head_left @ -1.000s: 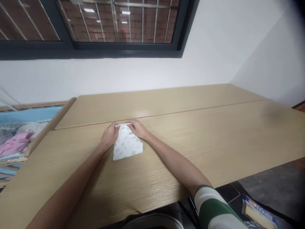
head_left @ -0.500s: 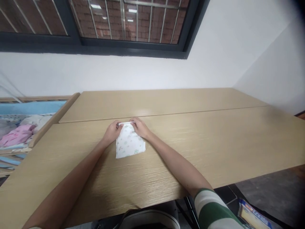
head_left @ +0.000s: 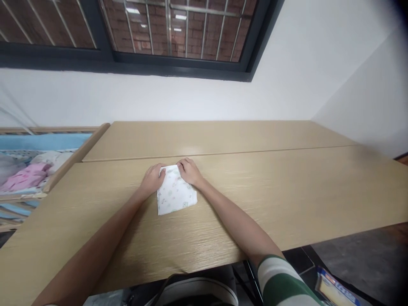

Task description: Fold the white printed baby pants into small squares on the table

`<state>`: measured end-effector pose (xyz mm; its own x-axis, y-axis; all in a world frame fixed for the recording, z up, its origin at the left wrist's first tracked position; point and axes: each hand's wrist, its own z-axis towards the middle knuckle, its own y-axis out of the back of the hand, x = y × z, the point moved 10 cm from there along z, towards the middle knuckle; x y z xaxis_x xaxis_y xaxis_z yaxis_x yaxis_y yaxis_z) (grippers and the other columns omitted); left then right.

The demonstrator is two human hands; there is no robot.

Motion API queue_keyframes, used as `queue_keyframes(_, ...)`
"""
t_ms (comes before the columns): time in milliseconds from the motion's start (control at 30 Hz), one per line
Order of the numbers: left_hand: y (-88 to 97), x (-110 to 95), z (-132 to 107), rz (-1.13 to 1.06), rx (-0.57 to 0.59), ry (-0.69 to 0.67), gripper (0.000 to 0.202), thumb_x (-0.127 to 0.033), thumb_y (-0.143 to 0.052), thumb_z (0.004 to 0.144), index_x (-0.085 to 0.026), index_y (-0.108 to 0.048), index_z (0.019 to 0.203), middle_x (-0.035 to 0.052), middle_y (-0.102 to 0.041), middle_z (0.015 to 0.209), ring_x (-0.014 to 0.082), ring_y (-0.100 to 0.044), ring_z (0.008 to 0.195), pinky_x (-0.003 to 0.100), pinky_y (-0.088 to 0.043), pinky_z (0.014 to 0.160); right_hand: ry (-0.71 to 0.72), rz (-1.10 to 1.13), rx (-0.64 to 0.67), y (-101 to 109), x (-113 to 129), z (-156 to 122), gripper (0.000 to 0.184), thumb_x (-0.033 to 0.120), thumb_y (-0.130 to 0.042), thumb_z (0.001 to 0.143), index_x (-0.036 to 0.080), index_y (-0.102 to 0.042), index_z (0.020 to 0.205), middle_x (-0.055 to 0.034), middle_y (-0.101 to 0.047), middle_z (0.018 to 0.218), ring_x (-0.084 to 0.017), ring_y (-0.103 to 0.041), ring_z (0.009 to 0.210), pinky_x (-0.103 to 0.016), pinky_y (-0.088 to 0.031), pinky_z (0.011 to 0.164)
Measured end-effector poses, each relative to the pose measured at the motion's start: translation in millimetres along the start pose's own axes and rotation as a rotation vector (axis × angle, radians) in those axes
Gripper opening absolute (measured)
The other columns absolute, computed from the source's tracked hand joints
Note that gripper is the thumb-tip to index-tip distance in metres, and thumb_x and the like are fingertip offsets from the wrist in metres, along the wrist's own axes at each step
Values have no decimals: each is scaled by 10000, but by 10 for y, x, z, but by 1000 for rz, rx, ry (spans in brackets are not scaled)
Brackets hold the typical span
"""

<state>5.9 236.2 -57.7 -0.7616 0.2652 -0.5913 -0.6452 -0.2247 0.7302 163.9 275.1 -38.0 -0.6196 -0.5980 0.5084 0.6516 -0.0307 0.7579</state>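
1. Head view: a folded white printed cloth (head_left: 177, 195) lies on the near panel of the wooden tabletop (head_left: 287, 187), between the two hands.
2. Left hand (head_left: 153, 179) grasps the cloth's far left corner, thumb on top; right hand (head_left: 190, 171) grasps the far right corner, its fingertips partly hidden.
3. Beside the tabletop's left end, a slatted wooden crib (head_left: 78, 157) contains a crumpled pink fabric (head_left: 27, 177), whitish bedding (head_left: 54, 159) and light-blue padding (head_left: 44, 140).
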Motion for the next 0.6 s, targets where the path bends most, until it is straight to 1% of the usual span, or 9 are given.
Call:
queue_keyframes(100, 1, 15, -8, 19, -9, 7, 322, -353, -412, 970, -185, -640, 1122, 130, -714, 1145, 297, -636, 1128, 486, -478, 1049, -33, 7, -43, 53, -29, -12, 208, 238, -508, 1021, 167, -666, 906, -84, -656, 925, -211, -575, 929, -336, -440, 907)
queue_keyframes(167, 5, 26, -8, 28, -15, 9, 337, -365, -407, 974, -179, -640, 1129, 135, -713, 1145, 298, -634, 1123, 486, -482, 1043, -36, 27, -47, 62, -36, -14, 201, 244, -521, 1011, 173, -645, 870, -74, -652, 889, -206, -576, 883, -328, -446, 857)
queue_keyframes(267, 11, 35, -10, 42, -21, 11, 353, -381, -395, 981, -180, -643, 1130, 138, -712, 1137, 296, -635, 1096, 485, -489, 1027, -26, 51, -37, 53, -33, -14, 190, 240, -505, 1014, 180, -623, 877, -67, -656, 885, -199, -581, 855, -317, -443, 812)
queue_keyframes(467, 23, 0, -19, 69, -22, -6, 400, -384, -303, 1013, -196, -655, 1044, 131, -710, 1061, 291, -632, 1068, 480, -479, 1028, -13, 82, -15, 28, -18, -19, 188, 250, -476, 1030, 182, -613, 921, -67, -666, 906, -194, -589, 855, -306, -439, 793)
queue_keyframes(600, 34, -26, -26, 78, -31, -20, 391, -368, -319, 1000, -192, -664, 1053, 137, -705, 1103, 297, -623, 1104, 485, -460, 1058, -13, 92, -9, 27, -16, -19, 170, 240, -495, 1020, 182, -624, 926, -66, -675, 918, -193, -589, 857, -306, -442, 804)
